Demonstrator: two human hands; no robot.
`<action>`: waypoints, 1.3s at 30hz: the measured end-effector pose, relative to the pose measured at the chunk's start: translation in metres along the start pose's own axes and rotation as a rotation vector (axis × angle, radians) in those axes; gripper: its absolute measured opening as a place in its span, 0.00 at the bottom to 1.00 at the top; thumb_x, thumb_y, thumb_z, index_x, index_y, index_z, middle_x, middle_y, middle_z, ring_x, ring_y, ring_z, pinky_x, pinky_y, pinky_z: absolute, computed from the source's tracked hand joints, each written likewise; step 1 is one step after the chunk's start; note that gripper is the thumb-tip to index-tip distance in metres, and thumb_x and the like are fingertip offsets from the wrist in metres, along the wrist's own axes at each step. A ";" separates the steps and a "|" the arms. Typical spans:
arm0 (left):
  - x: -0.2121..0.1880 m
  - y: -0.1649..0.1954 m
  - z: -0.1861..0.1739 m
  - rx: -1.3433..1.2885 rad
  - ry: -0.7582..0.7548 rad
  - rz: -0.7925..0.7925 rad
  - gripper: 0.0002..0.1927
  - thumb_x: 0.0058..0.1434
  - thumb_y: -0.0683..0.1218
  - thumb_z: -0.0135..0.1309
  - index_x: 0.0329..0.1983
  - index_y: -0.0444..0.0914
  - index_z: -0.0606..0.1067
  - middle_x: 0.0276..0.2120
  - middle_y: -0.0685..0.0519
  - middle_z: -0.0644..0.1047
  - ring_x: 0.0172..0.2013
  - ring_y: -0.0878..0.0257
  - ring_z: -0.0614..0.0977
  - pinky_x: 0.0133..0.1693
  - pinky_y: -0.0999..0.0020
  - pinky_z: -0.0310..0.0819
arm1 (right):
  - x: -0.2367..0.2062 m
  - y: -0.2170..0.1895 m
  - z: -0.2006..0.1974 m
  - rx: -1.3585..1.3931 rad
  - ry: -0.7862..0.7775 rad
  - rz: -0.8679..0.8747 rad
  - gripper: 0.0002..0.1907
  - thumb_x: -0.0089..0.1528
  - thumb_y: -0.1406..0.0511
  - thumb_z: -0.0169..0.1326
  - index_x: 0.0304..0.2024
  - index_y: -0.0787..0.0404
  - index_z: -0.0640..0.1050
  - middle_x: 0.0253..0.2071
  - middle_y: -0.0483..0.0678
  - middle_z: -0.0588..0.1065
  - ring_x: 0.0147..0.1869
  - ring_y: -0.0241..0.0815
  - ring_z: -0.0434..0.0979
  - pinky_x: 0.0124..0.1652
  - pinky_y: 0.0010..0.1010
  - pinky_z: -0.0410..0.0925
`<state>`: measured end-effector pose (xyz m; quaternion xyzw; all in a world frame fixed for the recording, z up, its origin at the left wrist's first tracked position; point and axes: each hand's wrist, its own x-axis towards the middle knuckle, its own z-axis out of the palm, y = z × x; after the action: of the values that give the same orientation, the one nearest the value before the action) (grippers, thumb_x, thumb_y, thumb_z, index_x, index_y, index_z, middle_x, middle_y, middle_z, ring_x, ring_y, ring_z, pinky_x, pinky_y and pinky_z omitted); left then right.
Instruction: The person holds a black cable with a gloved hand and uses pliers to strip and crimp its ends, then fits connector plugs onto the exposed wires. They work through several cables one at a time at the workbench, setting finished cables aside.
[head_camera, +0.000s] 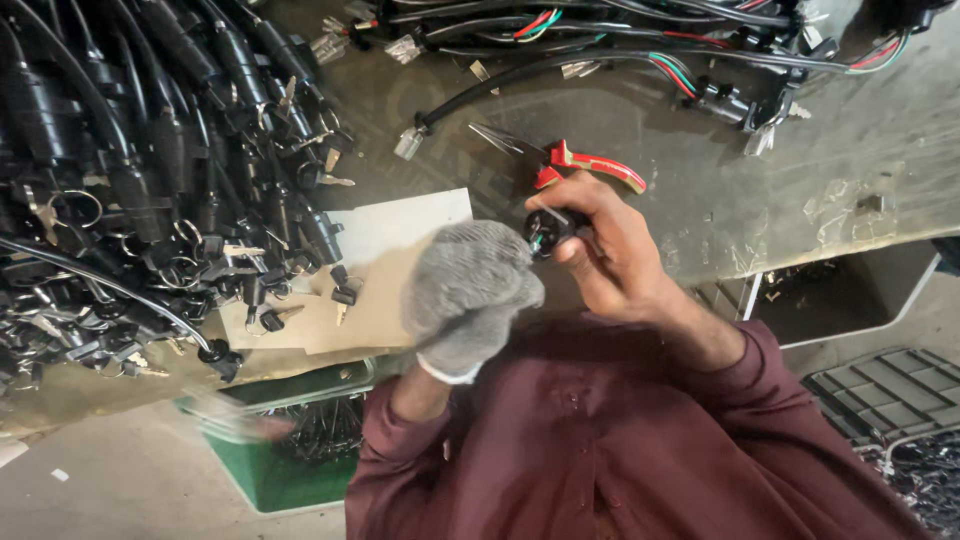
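Gripping one black switch, two hands: right hand, gloved left hand

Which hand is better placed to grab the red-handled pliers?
Right, probably. The right hand sits just below the red-handled pliers, though it holds a small black switch. The gloved left hand is farther off.

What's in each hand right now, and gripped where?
Right hand pinches a small black cylindrical switch around its body, wire end showing. The gloved left hand is closed beside it; whether it grips anything cannot be told.
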<state>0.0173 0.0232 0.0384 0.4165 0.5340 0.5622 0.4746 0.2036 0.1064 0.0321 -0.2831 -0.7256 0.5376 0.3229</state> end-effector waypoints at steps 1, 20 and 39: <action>-0.001 -0.004 0.003 -0.062 -0.011 0.107 0.14 0.56 0.38 0.69 0.43 0.41 0.78 0.45 0.53 0.80 0.42 0.64 0.83 0.43 0.70 0.82 | -0.001 0.003 0.003 -0.013 0.022 0.000 0.19 0.68 0.67 0.52 0.61 0.66 0.69 0.53 0.55 0.73 0.52 0.51 0.72 0.55 0.37 0.66; -0.001 -0.008 0.014 0.079 0.035 0.074 0.25 0.59 0.40 0.72 0.56 0.38 0.74 0.51 0.51 0.79 0.48 0.63 0.83 0.51 0.70 0.82 | 0.002 0.011 -0.005 -0.250 0.006 -0.106 0.25 0.61 0.80 0.53 0.60 0.65 0.68 0.53 0.57 0.73 0.54 0.55 0.74 0.55 0.39 0.69; 0.003 -0.004 -0.006 -0.542 -0.016 -0.071 0.23 0.64 0.41 0.68 0.58 0.37 0.71 0.47 0.49 0.78 0.40 0.62 0.81 0.43 0.69 0.78 | -0.009 0.014 -0.006 0.257 0.116 0.220 0.19 0.66 0.64 0.58 0.54 0.70 0.71 0.48 0.52 0.72 0.49 0.36 0.69 0.50 0.26 0.64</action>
<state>0.0115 0.0252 0.0335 0.2598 0.3745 0.6645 0.5922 0.2150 0.1066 0.0188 -0.3478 -0.5957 0.6407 0.3370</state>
